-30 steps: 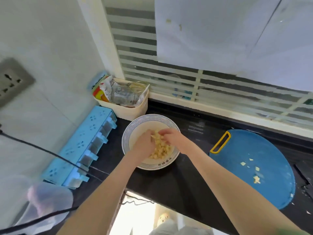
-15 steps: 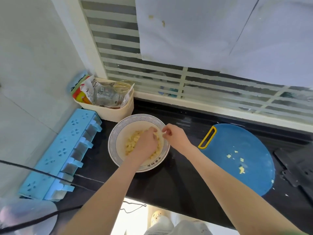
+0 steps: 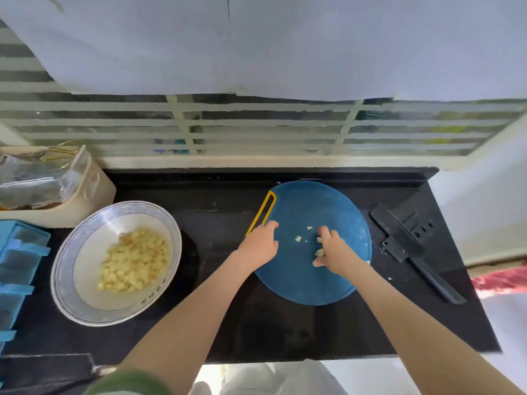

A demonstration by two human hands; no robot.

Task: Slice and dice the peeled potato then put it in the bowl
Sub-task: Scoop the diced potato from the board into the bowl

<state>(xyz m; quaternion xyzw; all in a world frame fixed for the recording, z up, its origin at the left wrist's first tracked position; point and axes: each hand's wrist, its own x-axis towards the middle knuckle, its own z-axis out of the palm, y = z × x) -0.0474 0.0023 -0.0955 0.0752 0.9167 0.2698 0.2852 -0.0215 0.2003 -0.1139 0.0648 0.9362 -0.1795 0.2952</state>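
A white bowl with a patterned grey rim stands on the left of the black counter and holds a heap of diced potato. To its right lies a round blue cutting board with a yellow handle loop. A few potato bits lie loose on the board. My left hand rests at the board's left edge beside the handle, fingers loosely curled. My right hand is on the board's middle, its fingers curled over several potato bits.
A black knife lies on the counter right of the board. A beige tub of packets stands at the back left, and a blue compartment box sits at the far left. The counter's front edge is near my body.
Both hands left the bowl and moved right onto the cutting board. My view swung right, bringing the knife into sight. The bowl keeps its potato.
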